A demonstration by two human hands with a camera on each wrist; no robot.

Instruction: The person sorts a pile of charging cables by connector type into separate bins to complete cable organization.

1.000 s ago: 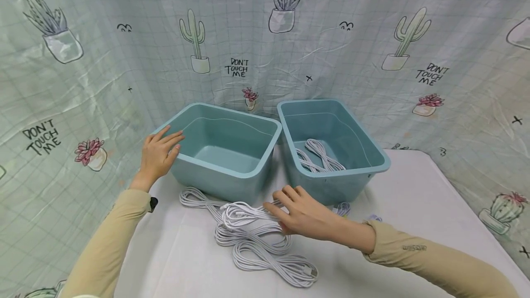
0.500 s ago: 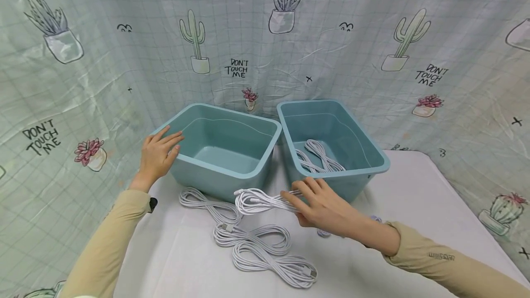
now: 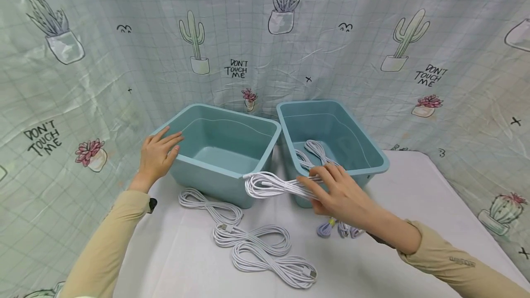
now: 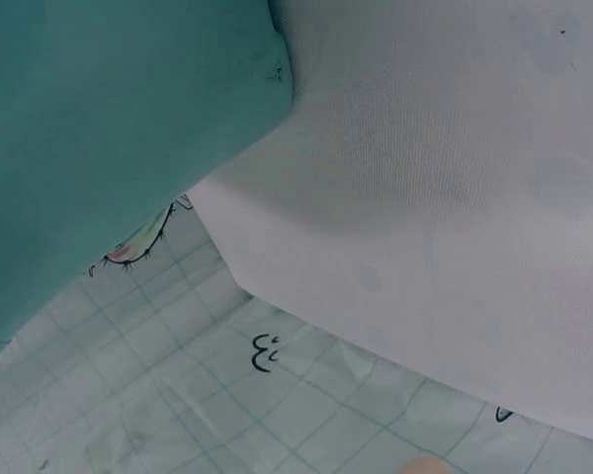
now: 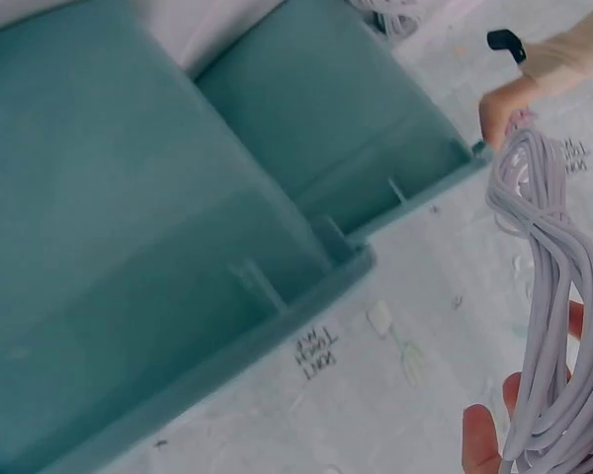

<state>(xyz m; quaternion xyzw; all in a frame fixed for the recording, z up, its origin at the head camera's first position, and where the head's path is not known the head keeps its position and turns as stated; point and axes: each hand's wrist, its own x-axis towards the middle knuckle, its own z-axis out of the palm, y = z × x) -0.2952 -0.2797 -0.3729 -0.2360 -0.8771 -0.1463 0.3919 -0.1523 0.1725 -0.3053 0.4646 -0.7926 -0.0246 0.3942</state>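
Note:
My right hand (image 3: 341,194) pinches a coiled white cable (image 3: 275,185), raised off the table at the front edge of the right teal bin (image 3: 372,168). In the right wrist view the looped cable (image 5: 549,247) runs long past my fingers (image 5: 480,439). Inside that bin lie white cable bundles (image 3: 316,150). My left hand (image 3: 159,153) rests with extended fingers on the left rim of the left teal bin (image 3: 215,170), whose visible floor is bare. On the table in front are more coiled white cables, one by the left bin (image 3: 211,206) and others nearer (image 3: 273,261).
Small tied cable bundles, one purplish (image 3: 325,229), lie under my right forearm. The white-covered table (image 3: 174,261) meets a cactus-print curtain (image 3: 248,26) at the back and sides. Both bins stand side by side, close together at their near corners.
My right hand has lifted the white cable from the pile and carried it up and right toward the right bin. My left hand stays on the left bin's rim.

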